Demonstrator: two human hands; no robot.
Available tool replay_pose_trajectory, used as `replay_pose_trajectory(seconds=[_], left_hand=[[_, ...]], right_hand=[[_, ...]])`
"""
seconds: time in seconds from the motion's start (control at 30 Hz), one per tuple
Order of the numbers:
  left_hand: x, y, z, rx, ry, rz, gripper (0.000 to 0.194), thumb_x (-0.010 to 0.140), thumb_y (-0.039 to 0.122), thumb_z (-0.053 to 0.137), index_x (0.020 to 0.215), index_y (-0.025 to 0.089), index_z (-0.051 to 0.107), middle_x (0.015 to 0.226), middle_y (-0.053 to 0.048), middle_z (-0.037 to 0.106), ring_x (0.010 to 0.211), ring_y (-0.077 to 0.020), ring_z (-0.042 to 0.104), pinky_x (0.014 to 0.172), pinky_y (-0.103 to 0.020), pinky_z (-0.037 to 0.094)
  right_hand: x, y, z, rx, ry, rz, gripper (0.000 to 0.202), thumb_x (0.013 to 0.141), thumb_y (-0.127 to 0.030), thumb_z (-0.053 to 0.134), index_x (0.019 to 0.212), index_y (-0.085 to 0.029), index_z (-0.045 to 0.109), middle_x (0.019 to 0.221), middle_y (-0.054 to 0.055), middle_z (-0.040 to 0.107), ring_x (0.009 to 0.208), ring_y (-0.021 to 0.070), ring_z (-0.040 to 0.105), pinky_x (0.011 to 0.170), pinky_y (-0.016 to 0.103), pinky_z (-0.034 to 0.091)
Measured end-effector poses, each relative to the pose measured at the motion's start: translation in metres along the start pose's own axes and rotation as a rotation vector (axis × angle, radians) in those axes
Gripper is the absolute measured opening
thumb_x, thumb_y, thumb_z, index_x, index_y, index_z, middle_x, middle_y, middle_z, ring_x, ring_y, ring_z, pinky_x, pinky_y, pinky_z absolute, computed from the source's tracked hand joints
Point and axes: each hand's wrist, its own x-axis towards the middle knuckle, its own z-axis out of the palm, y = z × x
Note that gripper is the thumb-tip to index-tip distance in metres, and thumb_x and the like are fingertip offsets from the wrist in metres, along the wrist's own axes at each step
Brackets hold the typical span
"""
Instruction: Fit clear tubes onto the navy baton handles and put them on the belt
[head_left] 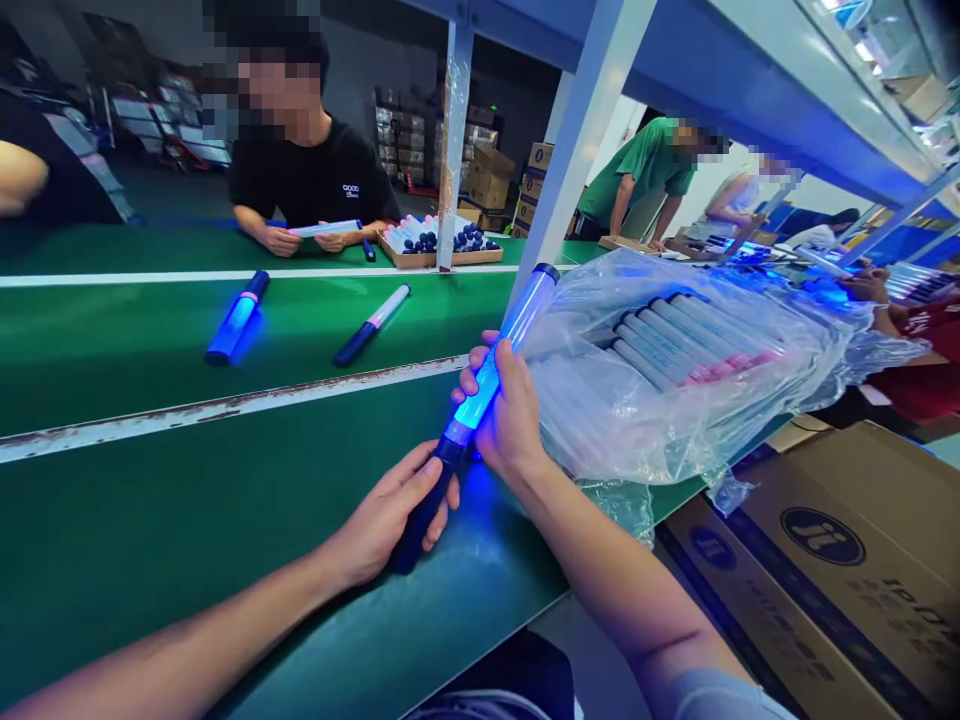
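A light stick (480,392) glows blue along its clear tube, tilted up to the right over the green table. Around its dark handle my left hand (405,510) is closed. Higher up, my right hand (510,405) wraps round the lit tube. To the right of the hands, a clear plastic bag (637,410) holds several tubes (675,335) with pink ends. On the green belt at the left lie a short blue-lit stick (237,320) and an unlit stick (373,325) with a dark handle.
Across the belt (150,300), a person in black holds another stick (327,229) beside a tray (450,257) of sticks. A metal post (574,150) rises behind the bag. Cardboard boxes (862,500) stand at lower right. Other people work at the back right.
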Motion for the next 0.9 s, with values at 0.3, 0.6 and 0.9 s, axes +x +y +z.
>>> replay_pose_trajectory(seconds=[0.3,0.6,0.9], left_hand=[[-0.007,-0.004,-0.007,-0.439,-0.262,-0.232,0.040,0.100,0.053,0.050,0.100,0.015,0.064,0.069,0.002,0.052,0.037,-0.0036,0.035,0.034,-0.016,0.036],[-0.007,-0.010,-0.015,-0.323,-0.239,-0.089,0.039,0.095,0.054,0.059,0.107,0.017,0.066,0.070,0.001,0.057,0.039,-0.0059,0.040,0.038,-0.018,0.036],[-0.002,0.020,-0.018,0.365,-0.077,0.322,0.057,0.089,0.067,0.062,0.134,0.032,0.066,0.114,-0.011,0.071,0.109,-0.0317,0.061,0.097,-0.044,0.050]], right_hand=[[-0.016,0.000,0.014,0.102,-0.055,0.002,0.021,0.096,-0.043,0.063,0.105,-0.026,0.054,0.072,-0.008,0.043,0.048,0.0038,0.034,0.042,0.014,0.032],[-0.018,-0.007,0.025,0.059,-0.139,0.049,0.023,0.097,-0.045,0.063,0.106,-0.024,0.057,0.071,-0.007,0.050,0.048,0.0046,0.045,0.044,0.016,0.041],[-0.027,-0.024,0.050,-0.261,-0.494,-0.100,0.020,0.099,-0.035,0.064,0.115,-0.025,0.056,0.070,-0.006,0.054,0.049,0.0055,0.046,0.048,0.019,0.040]])
